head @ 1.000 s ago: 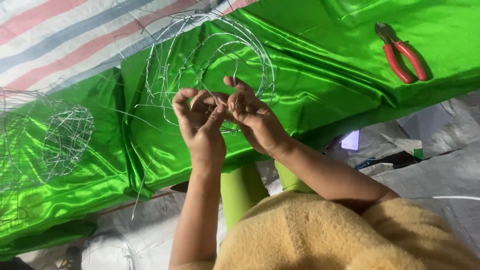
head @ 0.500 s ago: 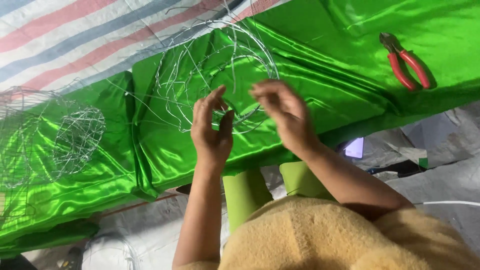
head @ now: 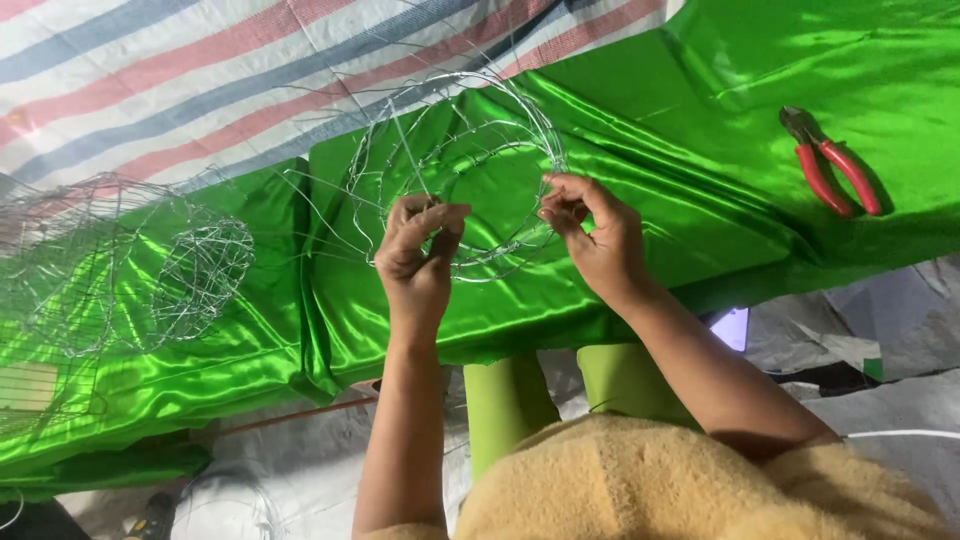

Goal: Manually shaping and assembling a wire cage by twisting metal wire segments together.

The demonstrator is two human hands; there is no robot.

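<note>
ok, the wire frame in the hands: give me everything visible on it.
The wire frame is a rounded, open form of thin silvery wire, several hoops crossed by finer strands, with loose ends sticking out at left. It is held over shiny green satin cloth. The left hand pinches its lower left rim; the right hand pinches its right rim. It looks unfinished and see-through.

Red-handled pliers (head: 832,163) lie on the shiny green cloth (head: 700,120), a finished wire ball (head: 200,270) rests at far left, and a striped tarp (head: 150,80) lies behind.
</note>
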